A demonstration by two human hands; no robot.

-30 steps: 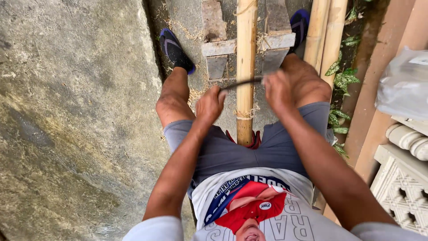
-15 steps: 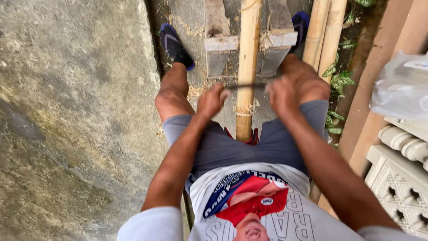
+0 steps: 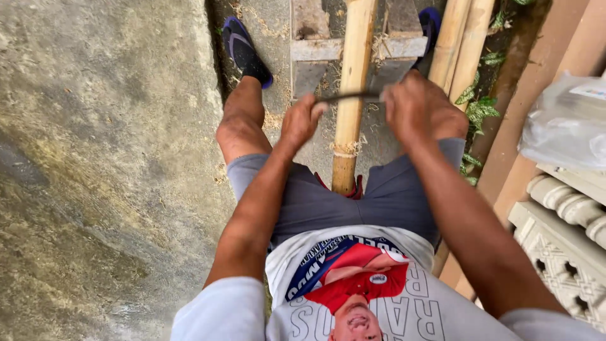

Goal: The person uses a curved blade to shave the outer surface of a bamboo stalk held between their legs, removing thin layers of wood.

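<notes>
Both hands grip one thin dark blade (image 3: 350, 96) laid crosswise over a bamboo pole (image 3: 353, 82): the left hand (image 3: 299, 121) is closed on the blade's left end, fingers curled tight, and the right hand (image 3: 413, 104) is closed on its right end in the same way. Left of the pole, a bare leg ends in a dark blue sandal (image 3: 245, 52) on the rough concrete floor (image 3: 95, 158). At centre, the pole runs lengthwise between the seated person's knees, its near end against the grey shorts (image 3: 315, 205) and its far part resting over a grey concrete block (image 3: 309, 47). Judging from the blade's position, the step in hand appears to be scraping the pole's skin; a further stroke would call for even pressure from both hands, with the blade kept square to the pole. Its surface is pale yellow, with frayed fibres at a node and light shavings scattered beside it. Right of it lean two more bamboo poles (image 3: 464, 41), then green leaves (image 3: 480, 107) and a carved pale stone piece (image 3: 562, 252).
</notes>
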